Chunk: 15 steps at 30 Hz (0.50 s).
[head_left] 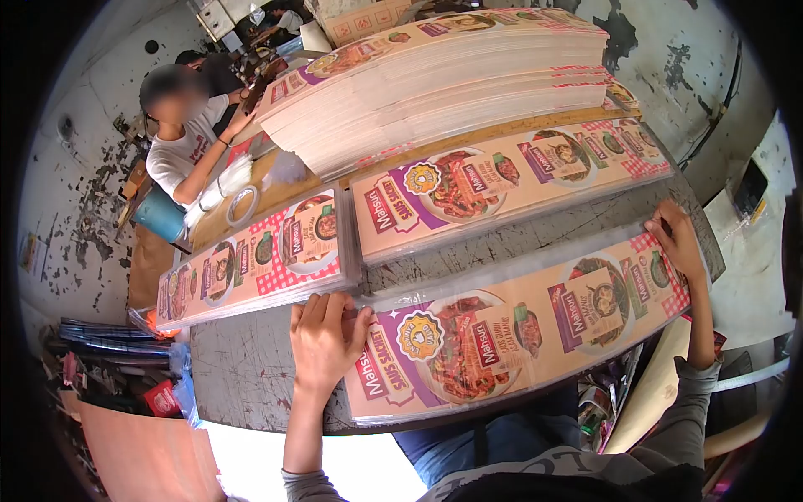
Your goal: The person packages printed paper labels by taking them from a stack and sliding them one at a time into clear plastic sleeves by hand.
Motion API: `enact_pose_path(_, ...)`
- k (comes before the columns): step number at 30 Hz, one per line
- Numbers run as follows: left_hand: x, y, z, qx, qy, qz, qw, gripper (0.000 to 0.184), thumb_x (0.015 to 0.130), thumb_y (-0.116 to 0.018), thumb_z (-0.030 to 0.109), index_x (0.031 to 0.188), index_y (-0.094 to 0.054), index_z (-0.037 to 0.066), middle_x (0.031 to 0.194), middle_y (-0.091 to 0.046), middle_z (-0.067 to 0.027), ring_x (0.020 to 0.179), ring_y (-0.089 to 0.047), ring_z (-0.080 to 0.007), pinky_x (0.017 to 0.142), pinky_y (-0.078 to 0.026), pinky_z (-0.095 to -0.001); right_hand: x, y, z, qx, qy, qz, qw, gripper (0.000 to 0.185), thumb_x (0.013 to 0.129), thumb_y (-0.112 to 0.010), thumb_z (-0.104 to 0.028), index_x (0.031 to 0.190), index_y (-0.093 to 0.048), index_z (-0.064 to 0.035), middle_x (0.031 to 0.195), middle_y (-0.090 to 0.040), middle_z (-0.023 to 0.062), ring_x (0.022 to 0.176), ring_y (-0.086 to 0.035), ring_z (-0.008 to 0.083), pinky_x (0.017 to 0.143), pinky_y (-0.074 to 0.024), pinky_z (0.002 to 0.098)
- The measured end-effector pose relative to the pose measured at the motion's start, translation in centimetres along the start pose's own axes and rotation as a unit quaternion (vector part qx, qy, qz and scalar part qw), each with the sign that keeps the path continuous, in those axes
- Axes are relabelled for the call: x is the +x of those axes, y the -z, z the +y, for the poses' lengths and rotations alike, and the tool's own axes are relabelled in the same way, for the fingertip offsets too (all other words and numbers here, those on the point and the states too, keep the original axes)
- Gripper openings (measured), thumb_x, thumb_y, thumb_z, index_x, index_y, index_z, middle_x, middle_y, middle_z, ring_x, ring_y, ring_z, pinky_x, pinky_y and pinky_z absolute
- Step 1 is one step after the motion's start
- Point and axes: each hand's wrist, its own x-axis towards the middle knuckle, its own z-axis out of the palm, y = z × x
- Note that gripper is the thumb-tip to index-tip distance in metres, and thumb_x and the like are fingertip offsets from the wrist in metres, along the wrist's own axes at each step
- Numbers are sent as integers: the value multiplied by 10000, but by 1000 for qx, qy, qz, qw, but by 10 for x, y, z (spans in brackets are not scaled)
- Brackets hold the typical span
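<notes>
A long printed "Mahsun" sheet in a clear plastic sleeve (468,360) lies along the near edge of the scratched grey table. At its upper left corner my left hand (322,339) is closed, thumb and fingers on the plastic edge. My right hand (676,238) has its fingers bent over the upper right corner, gripping the sleeve. Just beyond lies a pile of similar sleeved sheets (502,188). Another sleeved pile (251,259) rests to the left, close to my left hand.
A tall stack of printed sheets (452,92) stands behind the sleeved piles. A roll of tape (243,206) and bundled clear plastic (219,191) lie at the left. A co-worker in a white shirt (188,155) sits there, beside a blue bucket (161,216). Another person is behind.
</notes>
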Motion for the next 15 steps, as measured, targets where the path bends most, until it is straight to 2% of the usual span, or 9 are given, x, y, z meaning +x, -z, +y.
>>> enact_pose_path(15,0,2,-3,-14,-30,14,999,213,730,-703,161,673,-534,46,634,-509,-63,621,-481,-229,598,-357,-346,0,3,-5,15,-19,-3,1000,212,795,-604,-105,716,-438,1,687,-408,104,654,-428,246,613,-342,333)
